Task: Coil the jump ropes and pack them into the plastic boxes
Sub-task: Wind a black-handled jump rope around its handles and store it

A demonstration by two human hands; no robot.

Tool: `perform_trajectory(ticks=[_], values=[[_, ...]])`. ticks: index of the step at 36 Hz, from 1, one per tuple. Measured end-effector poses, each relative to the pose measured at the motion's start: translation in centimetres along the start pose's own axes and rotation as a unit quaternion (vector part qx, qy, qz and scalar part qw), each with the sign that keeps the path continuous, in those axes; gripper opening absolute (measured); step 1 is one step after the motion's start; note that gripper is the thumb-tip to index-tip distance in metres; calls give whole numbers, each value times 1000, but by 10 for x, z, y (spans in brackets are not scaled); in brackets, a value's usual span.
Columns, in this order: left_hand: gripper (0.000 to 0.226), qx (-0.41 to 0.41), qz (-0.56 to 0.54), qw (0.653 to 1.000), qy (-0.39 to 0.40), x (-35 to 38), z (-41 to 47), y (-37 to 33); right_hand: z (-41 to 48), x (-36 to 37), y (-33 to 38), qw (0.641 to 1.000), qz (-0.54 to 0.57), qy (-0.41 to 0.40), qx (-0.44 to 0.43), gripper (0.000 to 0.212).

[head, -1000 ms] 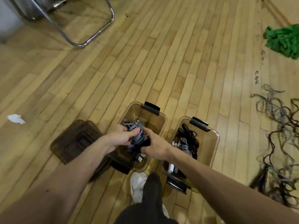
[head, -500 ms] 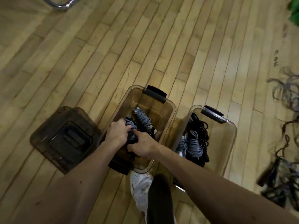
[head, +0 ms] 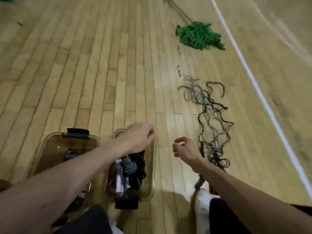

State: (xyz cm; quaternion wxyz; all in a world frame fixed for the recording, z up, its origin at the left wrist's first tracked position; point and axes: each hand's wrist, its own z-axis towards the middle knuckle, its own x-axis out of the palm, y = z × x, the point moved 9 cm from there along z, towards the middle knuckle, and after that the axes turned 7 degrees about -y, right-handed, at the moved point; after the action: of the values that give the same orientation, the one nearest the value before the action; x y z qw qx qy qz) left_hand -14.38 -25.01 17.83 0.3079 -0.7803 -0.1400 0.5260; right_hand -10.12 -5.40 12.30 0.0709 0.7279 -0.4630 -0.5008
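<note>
The left hand (head: 138, 137) and right hand (head: 184, 149) hold nothing, fingers loose. The tangled jump ropes (head: 206, 105) lie on the floor (head: 101, 81) at one o'clock, stretched twelve to six, nearest the right hand.

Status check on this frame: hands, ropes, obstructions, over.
Left hand empty, over right box. Right hand empty, near loose ropes on floor. Coiled ropes in that box. Nothing blocking the loose ropes.
</note>
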Motion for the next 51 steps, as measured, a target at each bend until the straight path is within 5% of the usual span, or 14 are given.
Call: perform_trajectory(ticks=[4, 7, 21, 27, 34, 39, 46, 51], values=[[21, 24, 4, 992, 127, 65, 13, -72, 2, -85, -96, 994, -49, -34, 90, 12], [23, -10, -15, 989, 143, 125, 33, -105, 3, -113, -159, 987, -32, -47, 149, 19], [12, -127, -32, 971, 198, 384, 65, -102, 70, -63, -333, 954, 20, 14, 297, 31], [45, -100, -33, 975, 197, 442, 94, -116, 105, -39, -357, 940, 111, -22, 321, 38], [25, -145, -57, 975, 160, 457, 106, -99, 129, -14, -355, 911, 235, -37, 338, 29], [25, -144, -75, 962, 221, 454, 98, -97, 119, -11, -357, 911, 233, -29, 339, 37], [7, -177, -153, 949, 209, 402, 92, -109, 101, -39, -321, 912, 269, -39, 309, 31], [14, -165, -204, 942, 209, 347, 86, -132, 78, -67, -283, 912, 293, -33, 287, 32]])
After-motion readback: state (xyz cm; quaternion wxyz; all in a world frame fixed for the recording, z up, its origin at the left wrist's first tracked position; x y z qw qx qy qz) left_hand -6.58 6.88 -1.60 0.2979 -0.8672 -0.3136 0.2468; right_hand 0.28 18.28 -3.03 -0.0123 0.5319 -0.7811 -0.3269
